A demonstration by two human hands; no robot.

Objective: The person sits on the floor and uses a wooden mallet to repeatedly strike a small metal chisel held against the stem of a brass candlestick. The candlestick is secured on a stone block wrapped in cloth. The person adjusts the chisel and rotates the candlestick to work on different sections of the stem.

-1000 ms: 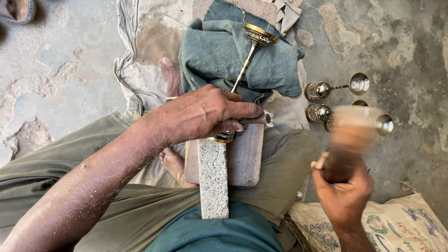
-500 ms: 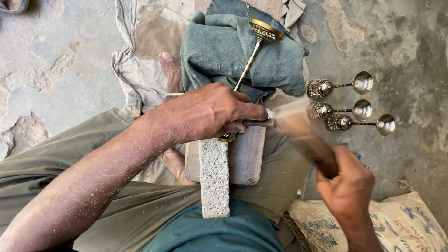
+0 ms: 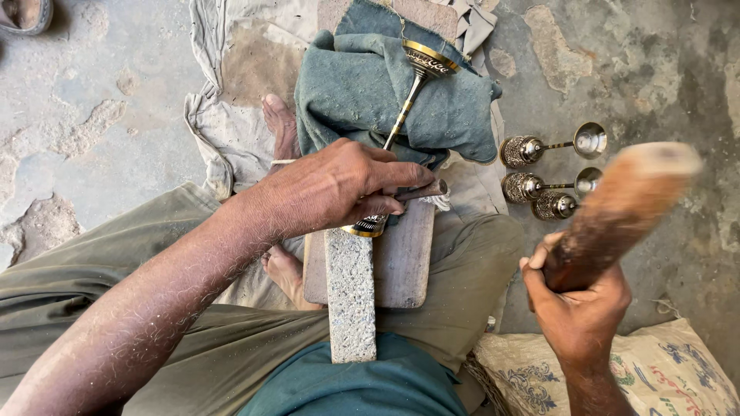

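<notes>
Rough grey concrete floor point(image 3: 92, 115) fills the view, with a pale worn cloth point(image 3: 231, 92) spread over it and the person seated cross-legged on top. Across the lap lies a wooden board point(image 3: 405, 258), and on it a speckled stone block point(image 3: 351, 296) running from 12 to 6 o'clock.

The left hand point(image 3: 339, 189) rests at the top end of the block, its grip pressed together around a thin metal punch point(image 3: 424, 190) whose tip points toward 3 o'clock, and also over the engraved base of a brass goblet point(image 3: 412, 88). The goblet's stem slants up toward 1 o'clock, its cup lying on a folded blue-green cloth point(image 3: 362, 85).

At 4 o'clock the right hand point(image 3: 578, 300) has its grip wrapped tight around the handle of a wooden mallet point(image 3: 624, 204), which is raised and blurred, its head well apart from the punch.

Near 3 o'clock, three more brass goblets point(image 3: 539, 173) lie side by side on the floor, bases already patterned. Judging by that, several pieces look finished, while the one on the block is mid-engraving; how much of its base remains plain is hidden under the fingers. A printed sack point(image 3: 663, 370) sits at 5 o'clock.
</notes>
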